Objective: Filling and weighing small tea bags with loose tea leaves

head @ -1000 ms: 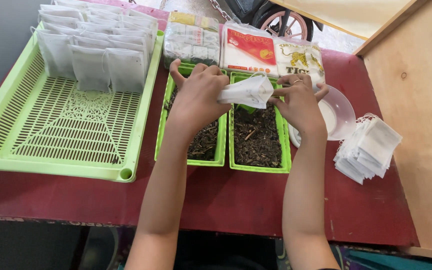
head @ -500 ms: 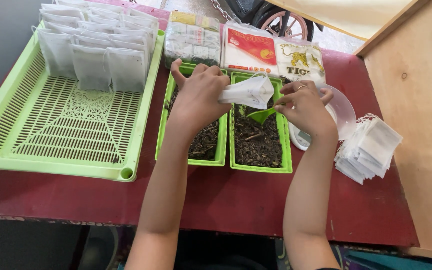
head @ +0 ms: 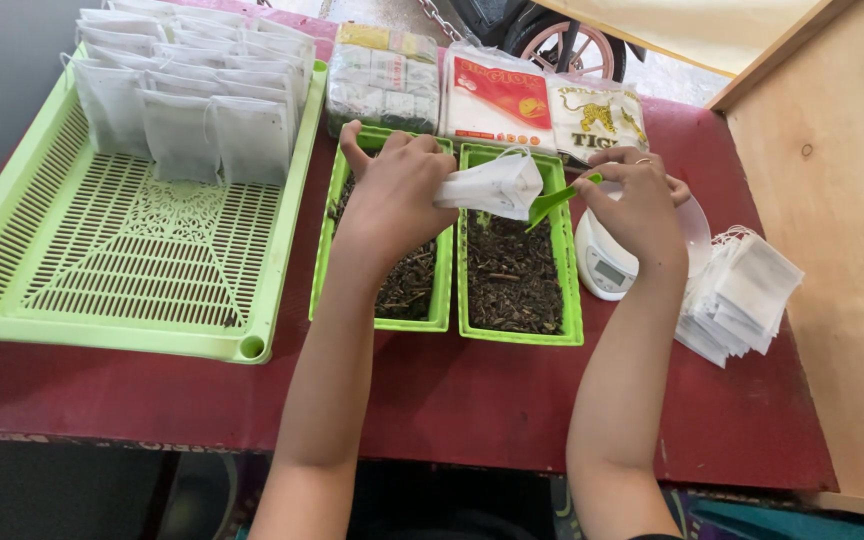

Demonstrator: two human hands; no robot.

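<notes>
Left hand (head: pixel 392 195) closed on a small white filter bag (head: pixel 492 185), held above the gap between the two narrow green trays; bag's long axis runs roughly left to right, open mouth facing the right hand. Right hand (head: pixel 642 205) pinches the handle of a green scoop (head: pixel 552 203), bowl end pointing down-left and touching or just short of the bag's mouth; cannot tell whether it is inside. Scoop lies just right of the bag, so the right hand is the nearer to the opening. Below both: right green tray (head: pixel 517 335) and left green tray (head: pixel 332 250), each holding dark dried leaf. White kitchen scale (head: pixel 607 270) sits under the right wrist, near a stack of empty white bags (head: pixel 747 300) at the right of the red table (head: pixel 472 400). Large slotted green tray (head: pixel 132 270) at left carries rows of filled white bags (head: pixel 192 120). At the far edge, three clear-wrapped packets: one yellow-and-white (head: pixel 384 75), one with a red label (head: pixel 500 95), one with a tiger picture (head: pixel 597 120).
</notes>
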